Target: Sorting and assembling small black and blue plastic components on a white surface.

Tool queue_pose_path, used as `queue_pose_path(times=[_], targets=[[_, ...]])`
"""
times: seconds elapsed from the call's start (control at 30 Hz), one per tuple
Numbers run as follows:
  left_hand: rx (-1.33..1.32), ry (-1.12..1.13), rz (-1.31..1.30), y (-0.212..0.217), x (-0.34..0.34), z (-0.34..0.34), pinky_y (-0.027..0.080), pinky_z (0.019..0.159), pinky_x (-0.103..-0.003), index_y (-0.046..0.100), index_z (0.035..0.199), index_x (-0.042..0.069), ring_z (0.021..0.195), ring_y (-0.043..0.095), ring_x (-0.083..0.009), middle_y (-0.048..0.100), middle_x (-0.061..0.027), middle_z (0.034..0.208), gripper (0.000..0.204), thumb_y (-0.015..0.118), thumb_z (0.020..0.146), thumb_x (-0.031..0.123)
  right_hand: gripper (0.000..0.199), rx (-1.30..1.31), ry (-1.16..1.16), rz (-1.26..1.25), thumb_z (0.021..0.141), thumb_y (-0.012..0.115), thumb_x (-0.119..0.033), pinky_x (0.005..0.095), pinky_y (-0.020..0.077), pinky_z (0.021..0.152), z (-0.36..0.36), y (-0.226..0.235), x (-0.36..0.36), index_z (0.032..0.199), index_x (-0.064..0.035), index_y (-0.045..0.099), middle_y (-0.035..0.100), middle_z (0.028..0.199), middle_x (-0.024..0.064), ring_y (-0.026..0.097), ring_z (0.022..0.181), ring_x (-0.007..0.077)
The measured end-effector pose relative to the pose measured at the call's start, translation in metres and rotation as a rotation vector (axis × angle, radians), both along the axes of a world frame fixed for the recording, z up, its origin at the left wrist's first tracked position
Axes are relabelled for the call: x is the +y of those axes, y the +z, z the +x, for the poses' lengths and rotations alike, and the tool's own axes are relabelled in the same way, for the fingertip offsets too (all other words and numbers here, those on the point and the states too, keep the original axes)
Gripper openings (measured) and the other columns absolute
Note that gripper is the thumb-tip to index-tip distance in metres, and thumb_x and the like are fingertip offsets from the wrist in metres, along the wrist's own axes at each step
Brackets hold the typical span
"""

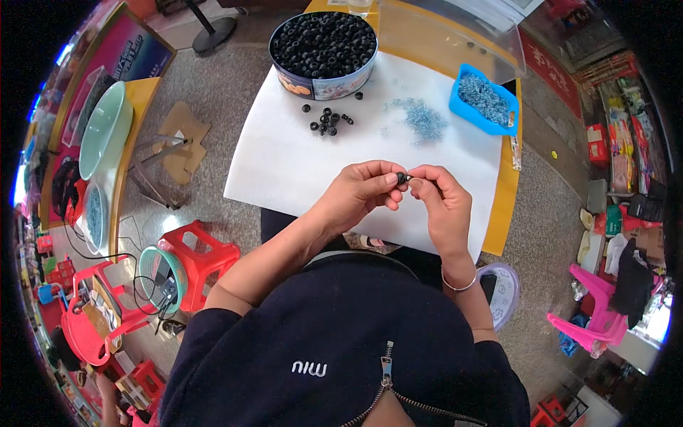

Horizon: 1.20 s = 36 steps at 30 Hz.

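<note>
Over the near part of a white sheet (284, 164), my two hands meet fingertip to fingertip. A small black bead (401, 178) is pinched between the thumb and fingers of my left hand (359, 191). My right hand (445, 206) has its thumb and forefinger pressed together at the bead's right side; whatever tiny thing they grip is hidden. Farther off, several loose black beads (333, 119) lie scattered. Behind them a round printed tub (320, 88) is heaped with the same beads. Small pale-blue pieces (425, 121) lie spread to the right of these, beside a bright blue tray (464, 117) holding more.
The sheet covers a yellow-edged table (502, 220); a clear plastic bin (448, 35) stands at its back. On my left are a red stool (203, 260), a green basket (161, 277) and a side table with a green basin (107, 132). A pink chair (597, 306) is at right.
</note>
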<state>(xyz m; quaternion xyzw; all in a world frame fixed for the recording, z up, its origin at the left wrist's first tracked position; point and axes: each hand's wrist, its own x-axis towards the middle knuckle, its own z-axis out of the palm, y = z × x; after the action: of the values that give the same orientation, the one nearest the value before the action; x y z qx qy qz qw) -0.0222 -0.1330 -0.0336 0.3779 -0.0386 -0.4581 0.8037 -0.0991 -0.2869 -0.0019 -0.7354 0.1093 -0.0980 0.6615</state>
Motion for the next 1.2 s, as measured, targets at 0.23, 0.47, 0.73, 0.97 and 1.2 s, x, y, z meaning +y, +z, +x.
queue_pose_path(times=[0.23, 0.47, 0.73, 0.97, 1.2], targets=[[-0.139, 0.049, 0.094, -0.003, 0.000, -0.004, 0.051, 0.069, -0.027, 0.059, 0.108, -0.001, 0.072, 0.061, -0.0133, 0.064, -0.0071, 0.087, 0.021, 0.059, 0.093, 0.013, 0.010, -0.088, -0.004, -0.328, 0.086, 0.061, -0.001, 0.0262, 0.0485, 0.069, -0.002, -0.002, 0.003, 0.096, -0.0007, 0.063, 0.064, 0.087, 0.0070, 0.060, 0.078, 0.0134], [-0.306, 0.132, 0.108, 0.002, -0.001, -0.011, 0.052, 0.070, -0.027, 0.059, 0.108, -0.003, 0.075, 0.061, -0.0133, 0.063, -0.0063, 0.085, 0.021, 0.058, 0.093, 0.012, 0.012, -0.171, -0.037, -0.528, 0.084, 0.061, 0.000, 0.0309, 0.0496, 0.068, -0.004, 0.002, 0.011, 0.095, -0.0016, 0.062, 0.063, 0.086, 0.0100, 0.062, 0.078, 0.0224], [-0.288, 0.066, 0.105, -0.004, 0.002, -0.007, 0.052, 0.071, -0.026, 0.060, 0.108, -0.004, 0.074, 0.060, -0.0112, 0.063, -0.0054, 0.084, 0.021, 0.056, 0.094, 0.012, 0.013, -0.355, -0.004, -0.628, 0.081, 0.063, 0.001, 0.0324, 0.0495, 0.067, 0.001, -0.014, 0.009, 0.094, -0.0018, 0.062, 0.061, 0.087, 0.0113, 0.060, 0.077, 0.0254], [-0.174, -0.059, 0.117, -0.015, 0.010, -0.001, 0.054, 0.071, -0.025, 0.061, 0.109, -0.004, 0.074, 0.062, -0.0109, 0.064, -0.0059, 0.087, 0.021, 0.054, 0.095, 0.010, 0.011, -0.212, 0.070, -0.413, 0.081, 0.066, -0.002, 0.0306, 0.0486, 0.066, -0.001, -0.026, 0.006, 0.091, -0.0035, 0.062, 0.060, 0.086, 0.0087, 0.060, 0.076, 0.0207], [-0.044, -0.028, 0.096, -0.015, 0.010, 0.000, 0.055, 0.072, -0.026, 0.060, 0.108, -0.005, 0.074, 0.064, -0.0122, 0.066, -0.0085, 0.089, 0.021, 0.054, 0.095, 0.010, 0.011, -0.264, 0.028, -0.452, 0.081, 0.066, -0.002, 0.0304, 0.0484, 0.065, -0.001, -0.032, 0.008, 0.091, -0.0039, 0.062, 0.061, 0.085, 0.0084, 0.060, 0.075, 0.0209]])
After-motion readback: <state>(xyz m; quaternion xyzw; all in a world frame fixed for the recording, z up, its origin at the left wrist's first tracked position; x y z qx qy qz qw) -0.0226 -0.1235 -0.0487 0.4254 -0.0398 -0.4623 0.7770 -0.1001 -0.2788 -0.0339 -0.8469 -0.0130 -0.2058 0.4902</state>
